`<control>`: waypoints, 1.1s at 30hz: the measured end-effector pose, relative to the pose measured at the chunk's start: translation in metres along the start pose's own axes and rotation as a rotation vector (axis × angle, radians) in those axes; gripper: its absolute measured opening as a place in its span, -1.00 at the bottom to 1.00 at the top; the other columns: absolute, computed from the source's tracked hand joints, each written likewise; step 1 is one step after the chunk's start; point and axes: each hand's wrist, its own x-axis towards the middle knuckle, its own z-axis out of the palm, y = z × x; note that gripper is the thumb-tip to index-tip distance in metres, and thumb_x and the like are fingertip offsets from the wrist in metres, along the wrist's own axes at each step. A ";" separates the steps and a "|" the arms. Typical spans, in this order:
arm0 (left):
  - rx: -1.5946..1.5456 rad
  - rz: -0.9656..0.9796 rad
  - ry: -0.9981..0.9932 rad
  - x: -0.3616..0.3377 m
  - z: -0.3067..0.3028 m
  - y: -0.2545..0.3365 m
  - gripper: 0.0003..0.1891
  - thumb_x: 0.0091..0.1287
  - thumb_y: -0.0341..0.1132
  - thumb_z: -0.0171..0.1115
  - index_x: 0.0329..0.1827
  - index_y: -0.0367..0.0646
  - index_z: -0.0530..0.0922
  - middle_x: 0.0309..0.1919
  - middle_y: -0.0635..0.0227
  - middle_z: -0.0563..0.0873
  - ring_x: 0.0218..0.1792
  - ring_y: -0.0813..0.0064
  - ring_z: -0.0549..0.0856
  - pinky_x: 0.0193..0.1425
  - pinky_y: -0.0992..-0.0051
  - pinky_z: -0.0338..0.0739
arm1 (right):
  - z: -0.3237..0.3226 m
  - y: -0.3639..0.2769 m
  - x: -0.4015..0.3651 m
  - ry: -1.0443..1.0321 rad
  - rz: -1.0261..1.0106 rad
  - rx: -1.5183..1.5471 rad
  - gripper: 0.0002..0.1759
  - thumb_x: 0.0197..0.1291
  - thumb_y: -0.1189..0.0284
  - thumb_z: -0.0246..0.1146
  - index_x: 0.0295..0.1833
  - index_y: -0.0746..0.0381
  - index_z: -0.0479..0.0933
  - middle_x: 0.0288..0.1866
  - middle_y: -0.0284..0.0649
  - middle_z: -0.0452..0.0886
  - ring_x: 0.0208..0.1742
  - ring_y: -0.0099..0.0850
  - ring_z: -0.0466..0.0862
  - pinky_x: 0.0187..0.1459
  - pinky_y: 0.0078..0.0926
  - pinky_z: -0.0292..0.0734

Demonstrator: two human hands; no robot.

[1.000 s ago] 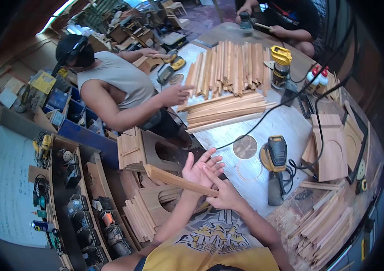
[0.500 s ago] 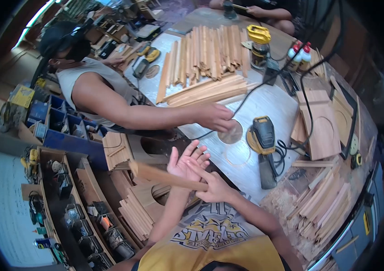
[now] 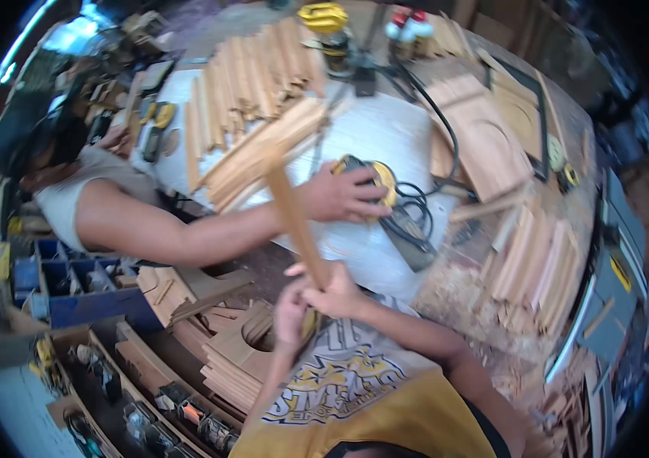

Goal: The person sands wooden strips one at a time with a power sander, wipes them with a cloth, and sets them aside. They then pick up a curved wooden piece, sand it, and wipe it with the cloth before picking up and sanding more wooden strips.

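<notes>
A long wooden strip (image 3: 294, 217) stands tilted upward from my right hand (image 3: 336, 291), whose fingers are wrapped round its lower end. Close beside it on the left is my left hand (image 3: 289, 309), in front of my shirt. Its fingers are smeared by motion and partly overlapped by the right hand. Beyond the strip, a co-worker's hand (image 3: 343, 192) lies on a yellow and black sander (image 3: 383, 187) on the metal-topped table (image 3: 374, 263). The co-worker's forearm passes behind the strip in this view.
Stacked wooden strips (image 3: 252, 84) lie at the table's far side, with a second pile (image 3: 534, 267) at right. Recessed wooden panels (image 3: 469, 126) rest near a black cable (image 3: 447, 126). A yellow-topped jar (image 3: 332, 42) stands behind. Tool trays (image 3: 122, 374) sit lower left.
The wooden strip has swung from nearly level to steeply upward. My left hand, earlier open palm-up, has drawn in beside my right. The co-worker's hand has moved onto the sander. The view has shifted.
</notes>
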 end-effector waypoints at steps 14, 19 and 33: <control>0.363 0.130 -0.257 0.011 0.039 0.054 -0.47 0.20 -0.34 0.43 0.23 -0.30 0.52 -0.16 0.03 0.78 -0.08 0.02 0.83 0.05 0.21 0.68 | -0.015 -0.024 -0.005 0.127 0.039 -0.044 -0.80 0.40 0.47 0.34 0.02 0.36 0.61 -0.32 -0.31 0.64 -0.31 -0.58 0.65 -0.21 -0.55 0.59; 0.514 0.009 -0.445 0.005 0.049 0.051 -0.65 0.33 -0.18 0.46 0.02 -0.21 0.62 -0.20 0.03 0.78 -0.16 -0.05 0.80 -0.08 0.16 0.65 | -0.043 -0.023 -0.027 0.212 -0.159 0.249 -0.51 0.44 0.22 0.32 0.24 0.36 0.44 -0.16 -0.12 0.63 -0.11 -0.35 0.69 -0.03 -0.34 0.64; 0.608 0.404 -0.277 0.012 0.079 0.063 -0.59 0.23 -0.35 0.47 0.12 -0.26 0.58 -0.17 0.05 0.74 -0.19 -0.02 0.78 -0.07 0.16 0.66 | -0.057 -0.038 -0.030 0.305 -0.245 0.435 -0.66 0.68 0.25 -0.07 -0.03 0.31 0.42 -0.64 -0.29 0.31 -0.65 -0.44 0.39 -0.50 -0.39 0.48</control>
